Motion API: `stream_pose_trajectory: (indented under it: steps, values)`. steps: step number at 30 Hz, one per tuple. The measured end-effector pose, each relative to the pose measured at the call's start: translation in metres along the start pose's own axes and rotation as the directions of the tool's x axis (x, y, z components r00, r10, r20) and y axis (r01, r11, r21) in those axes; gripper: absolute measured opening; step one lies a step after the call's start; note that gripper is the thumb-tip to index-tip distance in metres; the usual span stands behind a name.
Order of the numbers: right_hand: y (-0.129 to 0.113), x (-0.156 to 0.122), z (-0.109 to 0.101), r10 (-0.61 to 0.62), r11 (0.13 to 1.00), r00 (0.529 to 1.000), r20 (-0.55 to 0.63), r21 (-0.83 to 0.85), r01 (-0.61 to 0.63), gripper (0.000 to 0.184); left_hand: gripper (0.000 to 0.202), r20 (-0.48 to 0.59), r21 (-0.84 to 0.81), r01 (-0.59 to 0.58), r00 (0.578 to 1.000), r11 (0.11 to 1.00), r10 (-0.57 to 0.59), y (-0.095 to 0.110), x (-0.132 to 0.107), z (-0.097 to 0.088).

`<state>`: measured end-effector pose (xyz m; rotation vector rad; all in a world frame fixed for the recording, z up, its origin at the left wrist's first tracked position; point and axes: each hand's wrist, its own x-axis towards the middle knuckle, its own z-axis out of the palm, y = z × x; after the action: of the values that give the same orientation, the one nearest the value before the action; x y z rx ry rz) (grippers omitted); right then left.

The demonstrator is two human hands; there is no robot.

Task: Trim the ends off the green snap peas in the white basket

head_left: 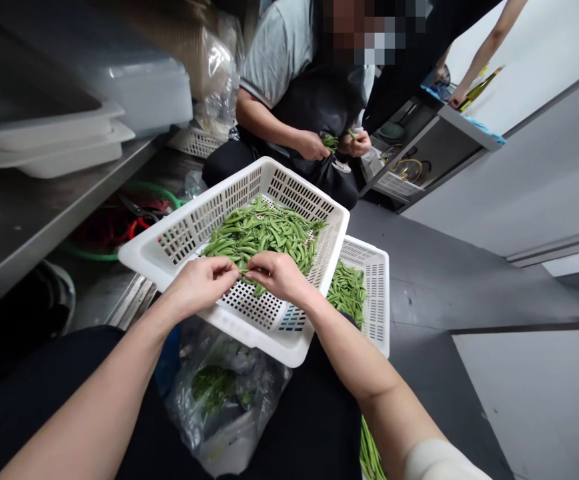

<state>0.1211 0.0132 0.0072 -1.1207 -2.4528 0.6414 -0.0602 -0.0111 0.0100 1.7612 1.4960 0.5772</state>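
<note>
My left hand (203, 280) and my right hand (278, 273) meet over a white perforated basket (169, 243), fingers pinched on the two ends of one green pea pod (243, 272). A heap of green pea pods (262, 233) fills the far half of that basket. A second white basket (377, 293) with more pods (347, 290) lies under it to the right. A clear plastic bag (229, 400) with green scraps sits between my knees.
Another person sits opposite, with both hands (334, 143) holding a pod. A steel shelf (19, 213) with white tubs (49, 143) runs along the left. A green hose (119, 220) lies under it. Grey floor spreads to the right.
</note>
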Motion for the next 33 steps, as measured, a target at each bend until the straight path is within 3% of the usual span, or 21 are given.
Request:
stream_pose_trajectory:
  steps: [3, 5, 7, 9, 11, 14, 15, 17, 20, 23, 25, 27, 30, 33]
  values:
    - [0.000, -0.005, 0.003, -0.037, 0.997, 0.999, -0.017, -0.062, 0.036, 0.011, 0.025, 0.009, -0.047, -0.010, 1.000, 0.999, 0.010, 0.003, 0.003, 0.004]
    - [-0.001, -0.007, 0.006, -0.046, 0.999, 0.997, -0.058, -0.014, 0.045, 0.012, 0.020, 0.014, -0.149, -0.010, 1.000, 0.989, 0.012, 0.005, 0.004, 0.006]
    - [-0.002, -0.006, 0.008, -0.012, 0.991, 0.987, -0.159, 0.127, 0.032, 0.009, 0.016, 0.010, -0.309, 0.011, 1.000, 0.951, -0.009, 0.008, 0.006, 0.008]
    - [-0.002, -0.004, 0.007, 0.120, 0.925, 0.958, -0.262, 0.380, -0.012, 0.009, 0.013, -0.007, -0.456, 0.045, 0.998, 0.889, -0.054, 0.009, 0.007, 0.009]
    - [0.001, -0.001, 0.003, 0.340, 0.723, 0.903, -0.264, 0.687, -0.071, 0.012, 0.011, -0.027, -0.517, 0.073, 0.994, 0.853, -0.102, 0.010, 0.008, 0.007]
    - [0.008, 0.002, -0.005, 0.574, 0.299, 0.813, -0.096, 0.949, -0.099, 0.020, 0.012, -0.009, -0.428, 0.073, 0.996, 0.901, -0.085, 0.008, 0.007, 0.004]
    - [0.010, 0.003, -0.007, 0.598, 0.207, 0.800, -0.046, 0.973, -0.098, 0.022, 0.013, 0.010, -0.385, 0.063, 0.998, 0.921, -0.064, 0.008, 0.006, 0.004]
    - [0.009, 0.003, -0.007, 0.593, 0.115, 0.805, 0.016, 0.988, -0.104, 0.027, 0.016, 0.058, -0.356, 0.058, 0.997, 0.933, -0.040, 0.010, 0.005, 0.005]
    - [0.003, 0.003, -0.003, 0.539, 0.115, 0.842, 0.031, 0.987, -0.111, 0.032, 0.023, 0.087, -0.391, 0.040, 0.996, 0.919, -0.006, 0.015, 0.004, 0.009]
    - [0.000, 0.005, -0.002, 0.484, 0.099, 0.872, 0.078, 0.985, -0.143, 0.035, 0.029, -0.016, -0.322, -0.102, 0.995, 0.941, 0.102, 0.020, 0.002, 0.011]
    - [0.004, 0.008, -0.005, 0.444, 0.035, 0.873, 0.203, 0.969, -0.244, 0.045, 0.030, -0.055, -0.240, -0.187, 0.982, 0.953, 0.180, 0.021, 0.001, 0.007]
    - [0.012, 0.009, -0.009, 0.367, 0.007, 0.854, 0.370, 0.917, -0.400, 0.061, 0.030, -0.024, -0.169, -0.238, 0.971, 0.957, 0.237, 0.023, 0.000, 0.002]
    - [0.019, 0.008, -0.012, 0.188, 0.140, 0.830, 0.525, 0.822, -0.552, 0.059, 0.030, 0.000, -0.122, -0.262, 0.965, 0.957, 0.264, 0.024, -0.001, -0.002]
    - [0.009, 0.005, -0.009, 0.098, 0.269, 0.867, 0.489, 0.826, -0.496, 0.048, 0.029, -0.052, -0.221, -0.198, 0.980, 0.955, 0.191, 0.025, -0.001, 0.000]
